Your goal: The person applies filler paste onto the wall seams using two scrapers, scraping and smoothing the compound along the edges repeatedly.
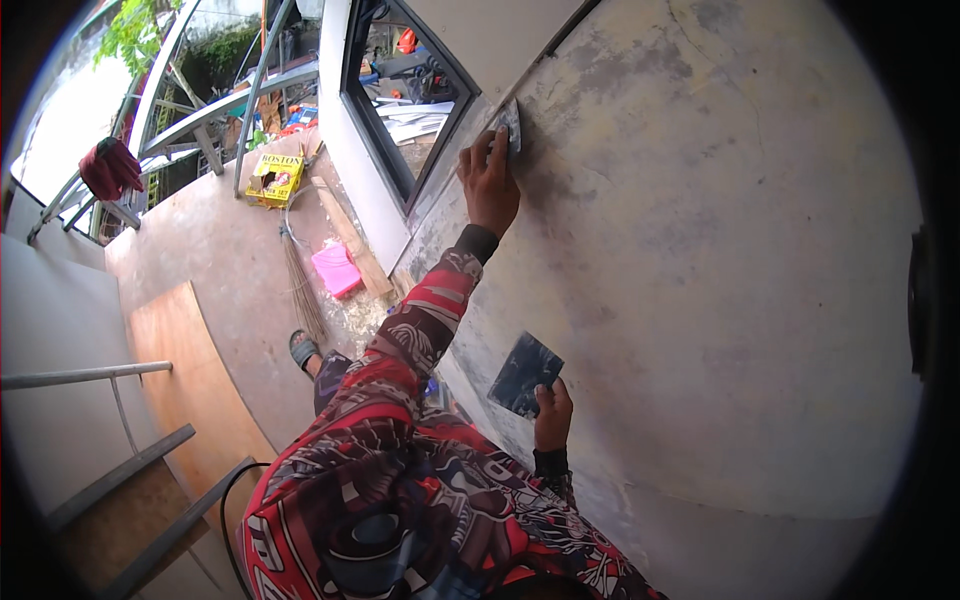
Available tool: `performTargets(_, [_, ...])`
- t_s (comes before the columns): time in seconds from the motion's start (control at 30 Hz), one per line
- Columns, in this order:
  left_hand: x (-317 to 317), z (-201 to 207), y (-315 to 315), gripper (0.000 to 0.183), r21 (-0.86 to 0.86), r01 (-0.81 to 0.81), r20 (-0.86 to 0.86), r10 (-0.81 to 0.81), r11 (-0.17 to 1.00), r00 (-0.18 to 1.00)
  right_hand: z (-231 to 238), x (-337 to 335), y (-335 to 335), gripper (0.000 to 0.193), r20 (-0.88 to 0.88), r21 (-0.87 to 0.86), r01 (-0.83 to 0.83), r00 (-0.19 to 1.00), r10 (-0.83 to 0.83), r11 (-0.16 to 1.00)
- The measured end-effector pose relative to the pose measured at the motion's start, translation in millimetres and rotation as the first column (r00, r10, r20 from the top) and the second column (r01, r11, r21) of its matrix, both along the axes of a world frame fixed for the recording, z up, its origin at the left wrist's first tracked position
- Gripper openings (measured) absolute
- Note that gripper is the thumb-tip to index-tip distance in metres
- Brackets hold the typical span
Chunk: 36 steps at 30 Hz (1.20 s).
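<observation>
My left hand point(490, 185) reaches up to the wall point(700, 280), its fingers closed on a putty knife point(513, 127). The blade lies against the pale, patchy wall surface beside the corner of a dark-framed window point(412, 100); the fingers cover its handle. Lower down, my right hand point(554, 418) grips a dark, square flat plate point(526, 374) by its lower right edge, thumb on top. Whitish smears mark the plate, which is held in front of the wall's lower part.
Left of me lie a yellow box point(274, 180), a pink plastic item point(337, 270), a stick broom point(303, 285) and a wooden plank point(352, 236). A plywood board point(200, 365) and metal bars point(120, 478) are at lower left. Dark red cloth point(110, 170) hangs on a metal railing.
</observation>
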<state>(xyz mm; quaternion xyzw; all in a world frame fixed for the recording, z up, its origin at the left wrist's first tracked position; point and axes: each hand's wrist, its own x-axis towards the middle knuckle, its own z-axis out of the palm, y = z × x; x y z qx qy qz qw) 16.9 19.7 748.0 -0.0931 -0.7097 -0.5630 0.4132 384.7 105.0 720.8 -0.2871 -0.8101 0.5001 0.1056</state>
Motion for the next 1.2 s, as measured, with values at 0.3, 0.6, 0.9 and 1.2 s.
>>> performTargets(0.3, [2.9, 21.9, -11.1, 0.049, 0.007, 0.020, -0.008, -0.019, 1.000, 1.000, 4.1, -5.1, -2.9, 0.020, -0.002, 0.084, -0.051, 0.999, 0.052, 0.995])
performTargets(0.6, [20.9, -5.2, -24.0, 0.054, -0.094, 0.260, -0.021, -0.263, 0.961, 0.965, -3.1, -4.2, -1.1, 0.014, -0.037, 0.012, -0.019, 0.999, 0.020, 1.000])
performTargets(0.9, [86.2, -267.0, -245.4, 0.025, -0.471, 0.546, 0.676, -0.115, 0.692, 0.728, -132.4, 30.4, 25.4, 0.019, 0.123, 0.114, -0.026, 0.992, 0.012, 0.993])
performTargets(1.2, [176.6, -320.9, -510.1, 0.031, -0.491, 0.143, 0.852, 0.508, 0.859, -0.128, -350.4, 300.4, 26.8, 0.032, 0.964, 0.175, -0.477, 0.261, -0.051, 0.861])
